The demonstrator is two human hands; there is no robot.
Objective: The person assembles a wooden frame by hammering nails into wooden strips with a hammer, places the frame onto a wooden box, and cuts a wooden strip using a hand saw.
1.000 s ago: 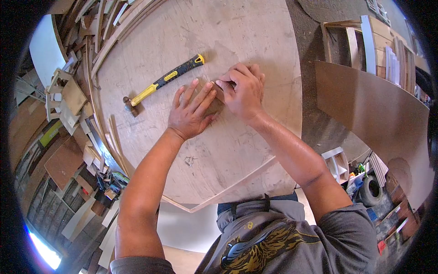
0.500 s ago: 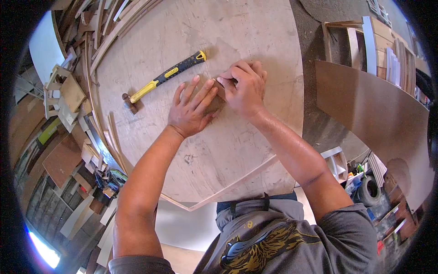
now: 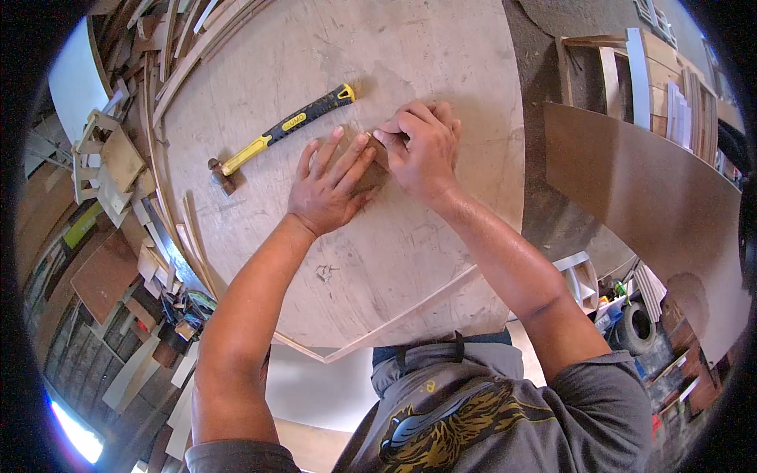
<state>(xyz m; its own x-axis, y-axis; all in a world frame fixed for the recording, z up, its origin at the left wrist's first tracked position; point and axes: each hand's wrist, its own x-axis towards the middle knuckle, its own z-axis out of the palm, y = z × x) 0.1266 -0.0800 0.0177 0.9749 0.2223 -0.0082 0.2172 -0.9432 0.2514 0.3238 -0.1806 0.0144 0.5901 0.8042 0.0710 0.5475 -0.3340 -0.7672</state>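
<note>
My left hand (image 3: 325,193) lies with its fingers spread on the plywood tabletop (image 3: 430,55). Its fingertips touch or sit right beside a small brown piece (image 3: 382,154), mostly covered by both hands. Close on the right, my right hand (image 3: 424,154) has thumb and index finger pinched together at that piece's edge; whatever is between them is too small to name. A ball-peen hammer (image 3: 288,130) with a yellow and black handle rests beyond my left hand, its head to the left. Small metal bits that look like nails (image 3: 326,273) are heaped nearer to me.
A thin wooden strip (image 3: 402,314) runs along the tabletop's near edge. Long wood offcuts (image 3: 197,59) crowd the left side. To the right stand a large brown sheet (image 3: 631,173), stacked boards (image 3: 682,106) and a tyre (image 3: 633,329).
The whole view has shifted very slightly. Both hands keep nearly the same pose and place, and the hammer lies where it was.
</note>
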